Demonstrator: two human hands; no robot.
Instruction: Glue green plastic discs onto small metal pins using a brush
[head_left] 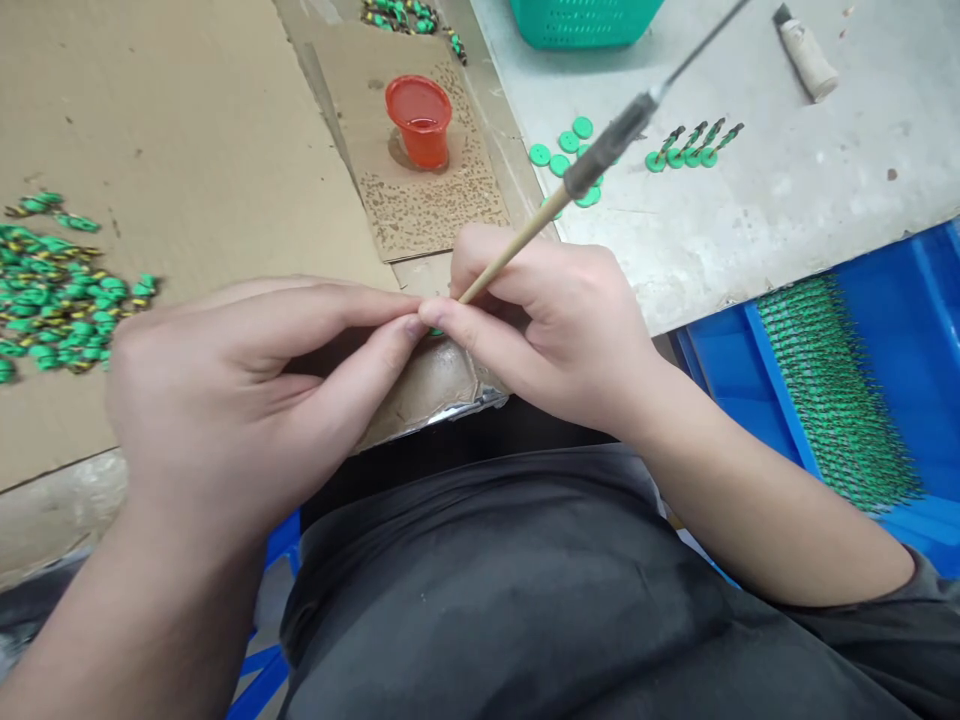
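My left hand [247, 385] and my right hand [544, 320] meet fingertip to fingertip over the table's front edge. Both are closed in a pinch round a tiny green piece [436, 330] that barely shows between the fingers. My right hand also grips a thin wooden-handled brush [525, 235], which slants up to the right, with a dark ferrule [607, 148] blurred near the camera. A red cup [420, 120] holding liquid stands on speckled cardboard [435, 200] just beyond my hands.
A heap of green and yellow painted pieces [52, 290] lies on brown cardboard at left. Green discs [570, 150] and several upright green pieces [694, 145] rest on the grey table. A blue tray [885, 330] at right holds rows of green pieces [832, 395]. A green basket [585, 20] and a tube [806, 55] lie behind.
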